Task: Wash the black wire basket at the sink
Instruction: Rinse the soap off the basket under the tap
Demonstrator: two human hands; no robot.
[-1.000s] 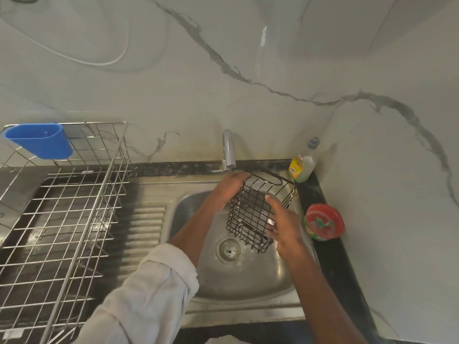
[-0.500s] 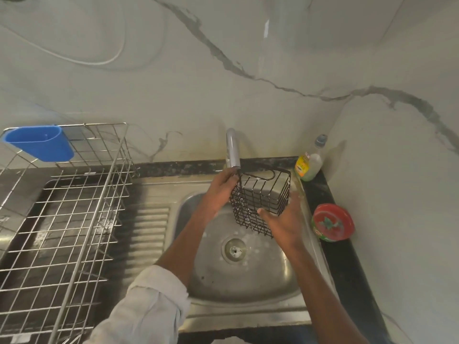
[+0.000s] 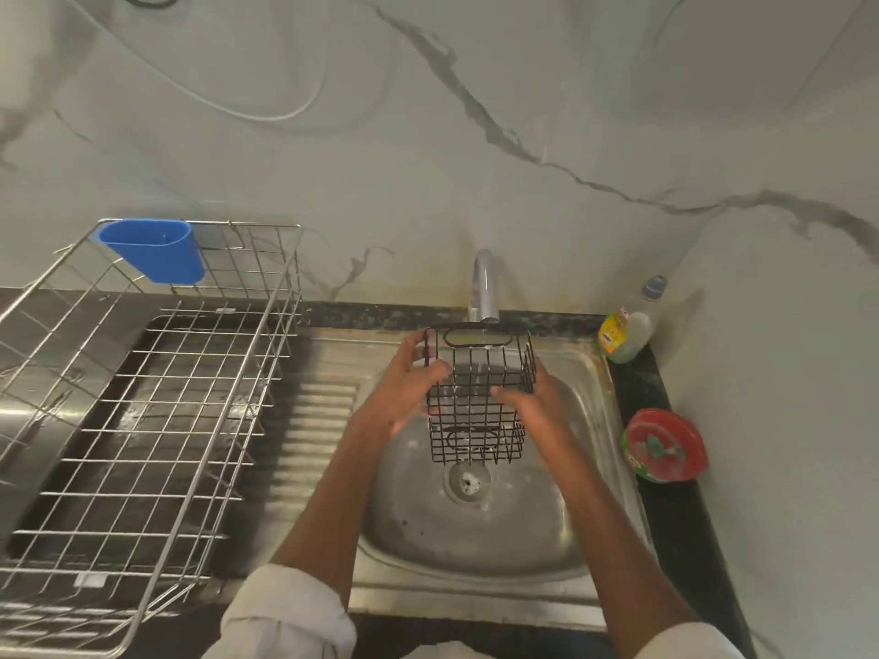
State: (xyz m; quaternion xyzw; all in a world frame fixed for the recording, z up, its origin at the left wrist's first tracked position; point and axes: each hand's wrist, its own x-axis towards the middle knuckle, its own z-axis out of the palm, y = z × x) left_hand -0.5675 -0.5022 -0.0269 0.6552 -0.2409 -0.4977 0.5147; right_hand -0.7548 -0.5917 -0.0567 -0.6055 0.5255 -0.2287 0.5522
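Since a moment ago, the black wire basket (image 3: 478,397) has swung from a slant to sit squarely under the tap (image 3: 485,287), and both hands have shifted to its flanks. It hangs above the sink (image 3: 475,530), over the drain (image 3: 468,482), touching neither. A thin stream of water seems to fall from the tap into its far end, which is likely why it is held there: the flow can run through the mesh and fall straight to the drain.

The left hand (image 3: 404,392) grasps the left side, fingers curled onto the wires near the far rim. The right hand (image 3: 535,406) presses against the right side with fingers reaching across the mesh; whether they hook round a wire cannot be told. Holding from both sides probably keeps the open faces clear for rinsing.

The basket's long axis runs far to near, sloping down toward the person, with oval wire loops at both ends. Judged from this, rinsing is under way.
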